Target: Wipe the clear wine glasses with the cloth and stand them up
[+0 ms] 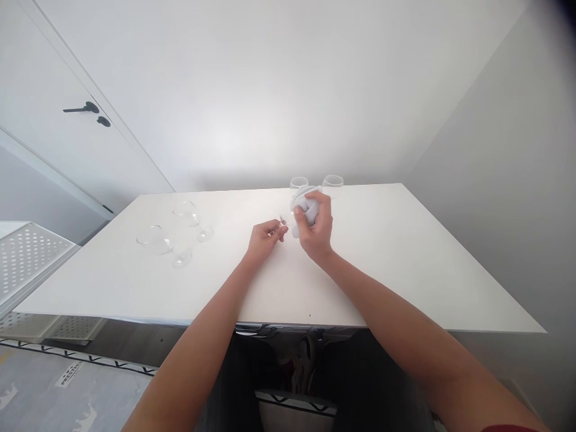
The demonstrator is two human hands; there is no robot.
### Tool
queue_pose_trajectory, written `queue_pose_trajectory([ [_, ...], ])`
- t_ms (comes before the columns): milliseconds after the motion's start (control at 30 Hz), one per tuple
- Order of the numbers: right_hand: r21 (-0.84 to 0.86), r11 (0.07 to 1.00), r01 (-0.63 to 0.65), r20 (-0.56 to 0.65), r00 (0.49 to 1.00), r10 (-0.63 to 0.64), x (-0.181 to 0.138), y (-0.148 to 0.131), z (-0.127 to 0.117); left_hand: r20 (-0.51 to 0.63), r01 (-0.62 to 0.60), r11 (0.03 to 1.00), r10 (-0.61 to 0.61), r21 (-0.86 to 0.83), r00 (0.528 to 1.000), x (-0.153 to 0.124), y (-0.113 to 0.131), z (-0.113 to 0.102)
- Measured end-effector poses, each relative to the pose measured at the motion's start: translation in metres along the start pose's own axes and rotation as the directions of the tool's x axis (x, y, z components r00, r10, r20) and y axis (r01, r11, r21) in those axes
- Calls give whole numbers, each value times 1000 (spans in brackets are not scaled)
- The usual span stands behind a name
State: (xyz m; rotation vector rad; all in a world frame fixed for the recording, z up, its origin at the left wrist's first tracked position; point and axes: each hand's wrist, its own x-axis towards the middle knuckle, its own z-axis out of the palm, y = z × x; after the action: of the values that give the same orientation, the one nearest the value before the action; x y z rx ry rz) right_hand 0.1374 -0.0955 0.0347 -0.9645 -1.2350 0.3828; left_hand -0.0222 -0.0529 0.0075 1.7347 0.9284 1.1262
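My right hand (316, 228) is closed round a crumpled white cloth (304, 204) above the middle of the white table (405, 258). Beside it my left hand (264, 235) pinches the thin stem of a clear glass (282, 221), which the cloth and my right hand mostly hide. Two clear wine glasses lie on their sides at the left: one nearer me (157, 241) and one farther back (189, 215). Two more clear glasses (299, 182) (333, 180) stand upright at the table's far edge, just behind my right hand.
A white wall rises behind the table, and a white door with a dark handle (83, 109) is at the left. A white perforated rack (27, 255) stands at the table's left end. Under the front edge I see a dark frame and the floor.
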Motion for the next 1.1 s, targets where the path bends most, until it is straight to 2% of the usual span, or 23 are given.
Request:
queue_pose_trajectory([
  [100,40,999,10,-89,996,-6,8,-1,-6,-163,48,992,-67,-118,984,1,-4,-1],
  [167,52,998,-20,-87,996,25,13,-1,-8,-234,46,979,-93,-199,968,2,-4,-3],
  [200,63,997,-47,-57,997,50,14,0,-8,-233,35,974,-88,-222,968,2,-4,-3],
  [300,146,978,-151,101,985,137,16,2,-4,-119,3,962,-37,-273,992,1,-2,-5],
  [367,241,945,-221,176,967,181,15,4,-2,-33,24,946,-37,-323,999,0,-1,-5],
  [467,411,859,-305,161,952,261,16,8,0,49,98,922,-86,-375,995,-1,0,-6],
  [567,516,770,-375,137,923,359,17,13,-1,70,125,917,-106,-379,992,-2,0,-7],
  [667,549,725,-416,159,903,398,17,14,-1,64,129,908,-113,-398,992,-2,0,-9],
  [767,562,704,-433,171,894,413,17,10,-1,105,133,897,-98,-421,990,-2,-1,-10],
  [867,543,689,-481,258,876,408,17,7,-1,138,160,889,-110,-430,984,-1,-3,-12],
  [933,515,672,-532,331,846,417,18,6,-2,133,188,876,-143,-444,981,0,-4,-12],
  [1033,502,631,-591,375,807,457,20,8,-5,140,223,843,-176,-489,974,2,-4,-13],
  [1100,508,624,-594,402,804,438,21,10,-7,144,241,817,-194,-524,970,3,-5,-13],
])
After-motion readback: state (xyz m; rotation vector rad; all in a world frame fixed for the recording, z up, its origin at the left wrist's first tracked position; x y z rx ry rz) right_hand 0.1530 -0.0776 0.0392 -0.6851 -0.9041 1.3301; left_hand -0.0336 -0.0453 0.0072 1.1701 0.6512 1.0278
